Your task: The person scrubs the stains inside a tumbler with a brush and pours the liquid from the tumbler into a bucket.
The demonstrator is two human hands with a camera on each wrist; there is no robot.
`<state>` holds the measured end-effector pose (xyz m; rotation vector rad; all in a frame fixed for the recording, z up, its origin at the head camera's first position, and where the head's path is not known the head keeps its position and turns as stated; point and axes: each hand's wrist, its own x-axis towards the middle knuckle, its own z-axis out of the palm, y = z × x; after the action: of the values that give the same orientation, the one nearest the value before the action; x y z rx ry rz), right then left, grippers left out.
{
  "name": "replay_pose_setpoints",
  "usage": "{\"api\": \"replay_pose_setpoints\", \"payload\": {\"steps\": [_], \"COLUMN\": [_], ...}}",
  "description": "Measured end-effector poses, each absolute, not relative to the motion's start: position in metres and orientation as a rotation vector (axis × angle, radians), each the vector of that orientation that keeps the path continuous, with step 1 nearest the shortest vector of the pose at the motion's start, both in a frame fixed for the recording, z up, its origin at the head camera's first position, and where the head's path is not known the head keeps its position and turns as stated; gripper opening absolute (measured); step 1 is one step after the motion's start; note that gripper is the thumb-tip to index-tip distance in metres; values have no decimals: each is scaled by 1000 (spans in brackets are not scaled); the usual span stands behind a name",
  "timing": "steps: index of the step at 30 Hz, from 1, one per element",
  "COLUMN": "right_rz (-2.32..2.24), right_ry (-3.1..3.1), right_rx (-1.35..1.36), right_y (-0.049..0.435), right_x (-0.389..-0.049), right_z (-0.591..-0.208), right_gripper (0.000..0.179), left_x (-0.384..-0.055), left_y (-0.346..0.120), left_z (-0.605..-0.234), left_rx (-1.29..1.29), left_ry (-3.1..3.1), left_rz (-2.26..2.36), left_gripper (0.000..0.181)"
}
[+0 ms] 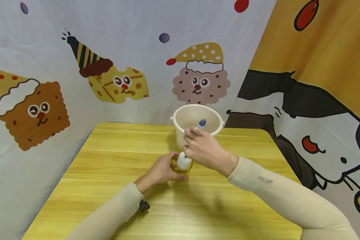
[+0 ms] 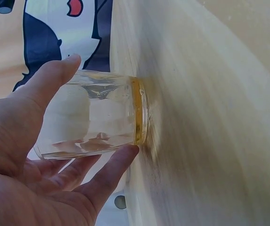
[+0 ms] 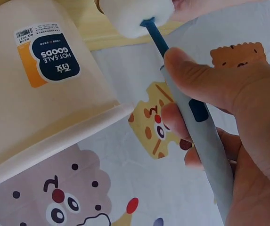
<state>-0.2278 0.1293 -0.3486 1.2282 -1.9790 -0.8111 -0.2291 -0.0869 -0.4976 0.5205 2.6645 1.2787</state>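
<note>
My left hand holds a clear amber-tinted glass, thumb on one side and fingers round the other. The glass stands upright, its base right at the wooden table in the left wrist view. My right hand grips the pale grey handle of a sponge cup brush between thumb and fingers. The brush's white sponge head sits down in the mouth of the glass, joined to the handle by a thin blue stem. Its blue handle end sticks up above my right hand.
A cream bucket with a label stands just behind the glass, near the table's back edge. The wood-grain table runs up to a cartoon-printed cloth. A small black piece sits at my left wrist.
</note>
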Motion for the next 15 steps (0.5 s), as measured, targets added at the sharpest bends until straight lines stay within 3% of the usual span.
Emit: {"api": "replay_pose_setpoints", "payload": {"steps": [15], "right_rz": [-799], "right_ry": [-2044], "right_rx": [1267], "right_y": [133], "right_x": [-228], "right_z": [-347], "right_gripper": [15], "left_x": [-230], "left_y": [-86], "left_z": [-499], "left_rx": [551], "left_ry": [2679], "left_rz": [1277], "left_gripper": [86]}}
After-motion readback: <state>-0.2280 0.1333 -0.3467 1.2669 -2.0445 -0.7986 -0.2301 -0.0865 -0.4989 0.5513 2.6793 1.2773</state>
